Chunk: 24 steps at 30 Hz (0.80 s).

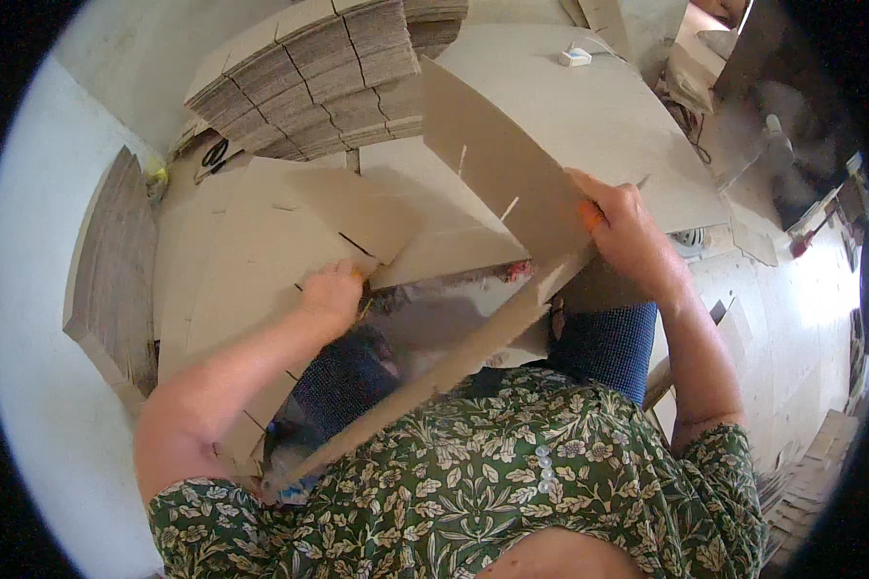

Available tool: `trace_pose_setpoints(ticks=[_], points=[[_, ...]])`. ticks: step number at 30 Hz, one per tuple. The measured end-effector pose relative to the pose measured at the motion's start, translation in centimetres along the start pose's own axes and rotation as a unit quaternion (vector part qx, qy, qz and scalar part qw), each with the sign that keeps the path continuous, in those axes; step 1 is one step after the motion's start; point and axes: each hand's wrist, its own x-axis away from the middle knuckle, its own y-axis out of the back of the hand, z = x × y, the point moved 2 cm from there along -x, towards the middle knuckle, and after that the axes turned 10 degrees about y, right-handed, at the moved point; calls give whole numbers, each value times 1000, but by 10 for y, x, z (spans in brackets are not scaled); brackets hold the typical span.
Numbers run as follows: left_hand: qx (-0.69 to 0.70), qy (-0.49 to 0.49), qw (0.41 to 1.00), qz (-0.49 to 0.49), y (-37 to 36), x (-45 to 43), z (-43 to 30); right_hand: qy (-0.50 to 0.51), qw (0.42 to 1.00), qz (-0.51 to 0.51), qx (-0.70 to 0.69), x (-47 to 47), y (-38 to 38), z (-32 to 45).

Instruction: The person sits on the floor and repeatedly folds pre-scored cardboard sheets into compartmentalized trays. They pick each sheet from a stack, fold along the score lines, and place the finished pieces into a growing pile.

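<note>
My right hand grips a slotted cardboard sheet that stands tilted at the middle right, two short slots showing in its face. A long narrow cardboard strip runs from below that hand down across my lap; whether it joins the sheet I cannot tell. My left hand rests at the edge of flat slotted cardboard sheets spread on the left, beside a dark slot; its fingertips are partly hidden, and whether they pinch a sheet is unclear. Another flat cardboard piece lies between the hands.
Tall stacks of slotted cardboard stand at the back. Black-handled scissors lie left of them, and a cardboard bundle leans by the left wall. A white plug-like device sits on the large board at the back right. Cardboard scraps lie lower right.
</note>
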Motion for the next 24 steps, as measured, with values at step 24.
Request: trace_pose_setpoints(ticks=[24], points=[[464, 11, 885, 35, 125, -30, 2, 280, 933, -206, -90, 10, 17, 64]])
